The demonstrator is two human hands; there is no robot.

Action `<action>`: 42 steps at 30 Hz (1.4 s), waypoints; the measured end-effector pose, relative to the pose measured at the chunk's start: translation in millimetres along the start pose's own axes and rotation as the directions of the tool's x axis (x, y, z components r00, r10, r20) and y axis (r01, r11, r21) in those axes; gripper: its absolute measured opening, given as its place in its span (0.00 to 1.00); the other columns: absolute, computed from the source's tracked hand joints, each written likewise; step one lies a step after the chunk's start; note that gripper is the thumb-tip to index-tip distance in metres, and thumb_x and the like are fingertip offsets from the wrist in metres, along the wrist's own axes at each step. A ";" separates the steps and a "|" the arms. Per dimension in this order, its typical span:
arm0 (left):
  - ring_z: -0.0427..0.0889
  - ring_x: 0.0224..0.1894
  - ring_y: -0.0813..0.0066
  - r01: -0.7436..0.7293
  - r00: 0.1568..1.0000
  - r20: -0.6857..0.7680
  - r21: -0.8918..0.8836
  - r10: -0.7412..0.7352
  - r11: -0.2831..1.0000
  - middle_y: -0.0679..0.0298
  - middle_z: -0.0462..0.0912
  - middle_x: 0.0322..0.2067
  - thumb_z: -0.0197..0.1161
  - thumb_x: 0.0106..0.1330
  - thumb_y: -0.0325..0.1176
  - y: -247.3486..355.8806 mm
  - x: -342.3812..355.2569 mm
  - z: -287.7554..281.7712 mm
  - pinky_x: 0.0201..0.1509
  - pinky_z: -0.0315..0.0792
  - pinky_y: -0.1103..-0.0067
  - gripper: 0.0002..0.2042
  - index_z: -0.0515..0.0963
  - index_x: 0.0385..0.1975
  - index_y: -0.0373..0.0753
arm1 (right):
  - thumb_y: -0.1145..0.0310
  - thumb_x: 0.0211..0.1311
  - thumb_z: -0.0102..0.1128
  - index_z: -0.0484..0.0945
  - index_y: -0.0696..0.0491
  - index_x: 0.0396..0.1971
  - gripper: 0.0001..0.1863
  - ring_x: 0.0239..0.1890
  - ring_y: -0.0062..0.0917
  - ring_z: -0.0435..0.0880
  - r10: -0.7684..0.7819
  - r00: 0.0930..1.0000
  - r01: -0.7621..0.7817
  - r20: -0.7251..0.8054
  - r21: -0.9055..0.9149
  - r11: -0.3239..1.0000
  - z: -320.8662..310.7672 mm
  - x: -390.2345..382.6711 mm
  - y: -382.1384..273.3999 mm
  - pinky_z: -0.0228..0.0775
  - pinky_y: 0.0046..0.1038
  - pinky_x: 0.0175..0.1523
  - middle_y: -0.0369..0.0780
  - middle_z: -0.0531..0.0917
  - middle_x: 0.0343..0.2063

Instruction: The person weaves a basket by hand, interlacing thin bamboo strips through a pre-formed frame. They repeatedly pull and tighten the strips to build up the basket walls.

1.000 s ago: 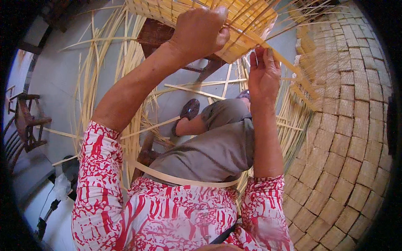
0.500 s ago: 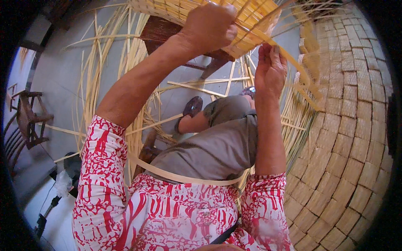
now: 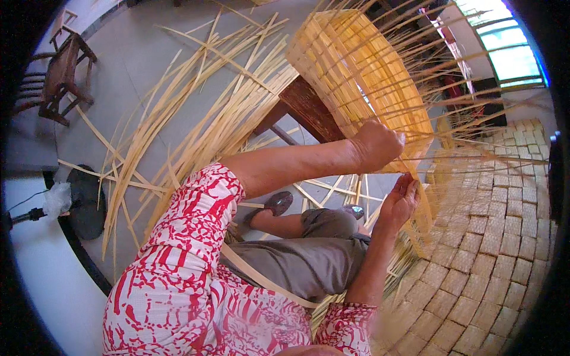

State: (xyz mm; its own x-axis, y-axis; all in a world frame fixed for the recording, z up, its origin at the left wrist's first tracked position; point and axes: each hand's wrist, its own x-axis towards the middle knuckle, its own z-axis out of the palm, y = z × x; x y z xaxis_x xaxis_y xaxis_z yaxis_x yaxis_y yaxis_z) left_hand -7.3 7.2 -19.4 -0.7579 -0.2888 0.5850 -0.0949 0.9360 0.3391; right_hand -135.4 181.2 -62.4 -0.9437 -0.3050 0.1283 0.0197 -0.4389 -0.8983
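A yellow basket (image 3: 323, 62), partly woven from bamboo strips, stands tilted at the upper right with long unwoven strip ends fanning out from its rim. At its near corner my left hand (image 3: 379, 146) is closed in a fist on a strip, with the fingertips turned away from view. Just below, my right hand (image 3: 401, 204) pinches a flat bamboo strip (image 3: 423, 216) between thumb and fingers; the strip hangs down beside the wrist. Beneath the basket is a dark red-brown wooden bench (image 3: 310, 110). Another pale strip (image 3: 261, 274) curves across my lap.
Many loose bamboo strips (image 3: 196, 127) spread over the grey floor to the left. A wooden chair (image 3: 68, 74) stands at the far left, above a dark round object (image 3: 86, 202) and a clear plastic bag (image 3: 57, 199). Woven matting (image 3: 475, 237) covers the right side.
The view has shifted, so the basket now shows more fully and its open inside faces me. My left arm reaches further right across my body. Both hands stay close together at the basket's near corner.
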 end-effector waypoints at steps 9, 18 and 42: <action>0.87 0.26 0.59 0.001 1.000 -0.020 -0.108 -0.004 0.994 0.56 0.84 0.23 0.59 0.58 0.30 3.7 3.1 9.6 0.25 0.78 0.66 0.07 0.76 0.33 0.35 | 0.66 0.72 0.56 0.76 0.61 0.44 0.12 0.40 0.25 0.81 -0.083 0.997 0.083 0.006 -0.140 0.987 -7.5 12.1 1.5 0.76 0.23 0.49 0.42 0.82 0.37; 0.82 0.42 0.62 -0.146 0.885 -0.459 -0.115 0.078 0.982 0.59 0.81 0.45 0.57 0.61 0.33 -27.9 -32.3 -17.6 0.37 0.77 0.67 0.16 0.78 0.49 0.47 | 0.68 0.73 0.53 0.76 0.63 0.42 0.12 0.42 0.29 0.82 -0.106 0.994 0.108 0.020 -0.180 0.978 -17.1 9.3 -8.0 0.79 0.27 0.51 0.44 0.83 0.38; 0.65 0.65 0.61 0.007 0.879 -0.466 0.233 0.105 0.972 0.66 0.72 0.57 0.56 0.62 0.39 -61.6 -43.1 -5.7 0.58 0.62 0.55 0.22 0.75 0.58 0.67 | 0.72 0.73 0.48 0.76 0.63 0.42 0.10 0.42 0.33 0.83 0.103 0.993 -0.096 -0.057 0.115 0.989 -41.5 26.6 -21.9 0.79 0.33 0.54 0.46 0.83 0.38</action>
State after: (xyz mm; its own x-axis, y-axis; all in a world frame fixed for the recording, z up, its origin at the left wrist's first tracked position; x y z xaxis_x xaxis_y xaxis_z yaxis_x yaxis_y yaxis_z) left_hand 34.9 -39.2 -61.4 -0.3752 -0.2493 0.8928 -0.2481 0.9550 0.1624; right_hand -174.7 217.7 -56.8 -0.9539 -0.3000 0.0106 0.1483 -0.5017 -0.8522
